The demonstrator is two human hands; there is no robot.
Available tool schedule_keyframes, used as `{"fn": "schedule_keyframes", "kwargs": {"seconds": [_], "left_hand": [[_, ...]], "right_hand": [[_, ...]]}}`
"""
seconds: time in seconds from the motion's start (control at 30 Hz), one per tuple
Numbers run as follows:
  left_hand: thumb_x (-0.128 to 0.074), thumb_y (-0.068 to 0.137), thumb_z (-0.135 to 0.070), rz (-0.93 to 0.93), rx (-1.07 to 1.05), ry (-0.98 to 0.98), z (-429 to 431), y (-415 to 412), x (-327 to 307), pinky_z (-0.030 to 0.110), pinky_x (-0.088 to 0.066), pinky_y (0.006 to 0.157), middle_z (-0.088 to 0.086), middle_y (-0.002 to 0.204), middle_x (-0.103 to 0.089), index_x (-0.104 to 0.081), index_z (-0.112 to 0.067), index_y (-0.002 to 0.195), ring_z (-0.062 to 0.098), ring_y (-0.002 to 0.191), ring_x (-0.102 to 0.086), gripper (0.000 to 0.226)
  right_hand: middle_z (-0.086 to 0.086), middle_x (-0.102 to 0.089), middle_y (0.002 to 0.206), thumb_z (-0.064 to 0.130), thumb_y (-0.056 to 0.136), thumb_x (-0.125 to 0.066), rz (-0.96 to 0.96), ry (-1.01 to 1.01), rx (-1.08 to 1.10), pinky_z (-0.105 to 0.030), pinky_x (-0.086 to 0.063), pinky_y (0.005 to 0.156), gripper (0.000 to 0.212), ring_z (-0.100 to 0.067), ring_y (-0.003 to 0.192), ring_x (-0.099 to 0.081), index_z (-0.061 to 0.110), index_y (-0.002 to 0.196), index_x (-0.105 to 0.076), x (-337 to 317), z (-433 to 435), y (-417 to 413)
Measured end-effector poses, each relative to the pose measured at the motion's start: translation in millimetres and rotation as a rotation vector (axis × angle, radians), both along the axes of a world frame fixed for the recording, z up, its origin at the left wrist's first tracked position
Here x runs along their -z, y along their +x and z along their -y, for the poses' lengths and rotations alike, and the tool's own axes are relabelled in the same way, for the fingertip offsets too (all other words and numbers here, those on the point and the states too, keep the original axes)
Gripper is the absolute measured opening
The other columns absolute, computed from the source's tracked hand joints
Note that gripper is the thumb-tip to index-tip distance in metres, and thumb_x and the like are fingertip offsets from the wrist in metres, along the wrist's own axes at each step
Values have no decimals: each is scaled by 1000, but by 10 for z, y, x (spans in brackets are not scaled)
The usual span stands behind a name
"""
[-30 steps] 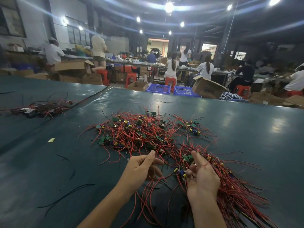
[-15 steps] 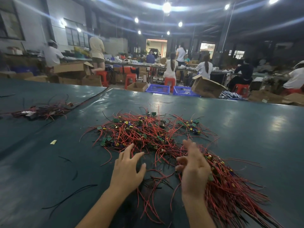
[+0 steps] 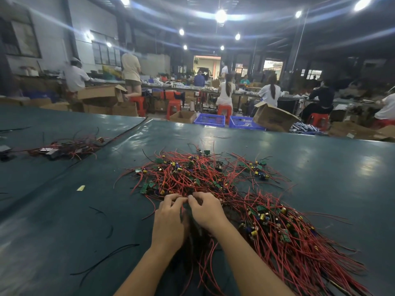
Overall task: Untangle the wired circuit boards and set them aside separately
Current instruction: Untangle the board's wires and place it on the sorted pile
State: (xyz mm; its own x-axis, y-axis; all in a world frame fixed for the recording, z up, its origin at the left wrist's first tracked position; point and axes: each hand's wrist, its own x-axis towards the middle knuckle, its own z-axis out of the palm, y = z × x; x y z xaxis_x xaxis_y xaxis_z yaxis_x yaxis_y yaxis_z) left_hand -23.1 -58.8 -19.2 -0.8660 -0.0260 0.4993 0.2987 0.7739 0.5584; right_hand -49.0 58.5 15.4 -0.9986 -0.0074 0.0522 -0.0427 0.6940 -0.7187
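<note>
**Inspector:** Left hand (image 3: pixel 168 221)?

**Clerk:** Back facing up, fingers curled forward. The tips are closed on red wires (image 3: pixel 180 185) at the near edge of the tangle.

**Inspector:** Right hand (image 3: pixel 206 210)?

**Clerk:** Just beside the left, fingertips almost meeting it. The fingers are bent down and pinch the same cluster of red wires. What sits between the two sets of fingertips is too dark to make out.

**Inspector:** Location of the work?

**Clerk:** The tangle of wired circuit boards (image 3: pixel 192 171) lies on the dark green table (image 3: pixel 320 178), directly beyond both hands. Small green boards with yellow and blue components show among the wires. A second heap (image 3: pixel 288 238) lies to the right of the right forearm. Its wires run mostly one way, toward the near right corner, and its far end touches the tangle.

**Inspector:** Anything apart from those?

**Clerk:** A smaller bundle (image 3: pixel 66 147) of red and black wires, well apart at the far left. A yellow scrap (image 3: pixel 81 188) lies left of the tangle. Loose black strands (image 3: pixel 102 259) lie near the left forearm.

**Inspector:** Beyond the table?

**Clerk:** Two blue crates (image 3: pixel 209 120) and an open cardboard box (image 3: pixel 273 118) on the floor. Workers (image 3: pixel 226 92) sit on red stools at long benches, under ceiling lamps.
</note>
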Motion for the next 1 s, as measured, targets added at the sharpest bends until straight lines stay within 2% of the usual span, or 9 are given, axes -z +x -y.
{"fn": "schedule_keyframes", "kwargs": {"seconds": [0.1, 0.2, 0.33, 0.5, 0.6, 0.73, 0.8, 0.87, 1.0], "left_hand": [[-56, 90, -3, -2, 68, 142, 16, -11, -10, 34, -46, 93, 0, 115, -55, -65, -12, 116, 17, 105, -53, 28], [-55, 92, -1, 25, 75, 355, 27, -37, -57, 25, -50, 83, -4, 103, -62, -67, -16, 108, 8, 91, -59, 25], [-51, 99, -19, 215, 51, 696, 12, -53, -98, 23, -53, 68, 2, 85, -72, -68, -13, 101, 11, 73, -66, 18], [-48, 100, -33, 614, 215, 1420, -23, -16, -251, 29, -59, 59, 20, 91, -74, -51, -9, 106, 25, 76, -72, 25], [-58, 93, -35, 777, 303, 1598, -42, 36, -307, 30, -60, 57, 20, 99, -73, -43, -4, 115, 26, 78, -72, 40], [-69, 83, -29, 843, 348, 1397, -84, 101, -314, 32, -60, 70, 13, 98, -74, -54, -4, 113, 22, 81, -72, 42], [-70, 86, -20, 804, 339, 1277, -141, 123, -297, 30, -59, 67, 11, 89, -75, -54, -9, 116, 20, 76, -70, 36], [-68, 88, -15, 712, 288, 1056, -195, 144, -278, 25, -55, 58, 9, 83, -72, -52, -12, 115, 15, 62, -64, 32], [-66, 90, -30, 616, 315, 549, -231, 183, -208, 22, -45, 51, 1, 70, -66, -64, -16, 100, 6, 52, -58, 18]], "right_hand": [[-4, -64, 107, 34, 101, -49, -157, -28, 32, -30, -44, 83, 36, -22, 100, -59, 9, 92, -73, 46, 9, 17], [2, -59, 77, 29, 98, -56, -345, -148, 118, -28, -37, 67, 45, -18, 72, -56, 6, 59, -61, 41, -37, 141], [2, -61, 61, 25, 96, -61, -540, -299, 235, -26, -38, 60, 46, -16, 61, -56, 5, 55, -65, 35, -123, 381], [4, -59, 52, 17, 95, -63, -720, -355, 229, -24, -44, 64, 45, -14, 62, -58, 9, 50, -63, 41, -260, 654], [3, -57, 51, 19, 95, -60, -791, -333, 237, -31, -43, 58, 48, -19, 57, -56, 7, 49, -61, 76, -295, 775], [7, -60, 55, 21, 94, -59, -835, -403, 247, -26, -44, 54, 44, -13, 56, -57, 12, 52, -63, 34, -327, 874], [6, -61, 59, 23, 96, -58, -819, -534, 254, -17, -42, 53, 40, -8, 55, -57, 13, 58, -68, -24, -341, 902], [4, -63, 61, 25, 91, -56, -795, -682, 276, -13, -40, 54, 33, -7, 55, -56, 14, 64, -71, -92, -351, 932], [6, -63, 61, 24, 96, -55, -780, -801, 300, -10, -39, 54, 35, -4, 55, -55, 13, 68, -72, -133, -406, 964]]}}
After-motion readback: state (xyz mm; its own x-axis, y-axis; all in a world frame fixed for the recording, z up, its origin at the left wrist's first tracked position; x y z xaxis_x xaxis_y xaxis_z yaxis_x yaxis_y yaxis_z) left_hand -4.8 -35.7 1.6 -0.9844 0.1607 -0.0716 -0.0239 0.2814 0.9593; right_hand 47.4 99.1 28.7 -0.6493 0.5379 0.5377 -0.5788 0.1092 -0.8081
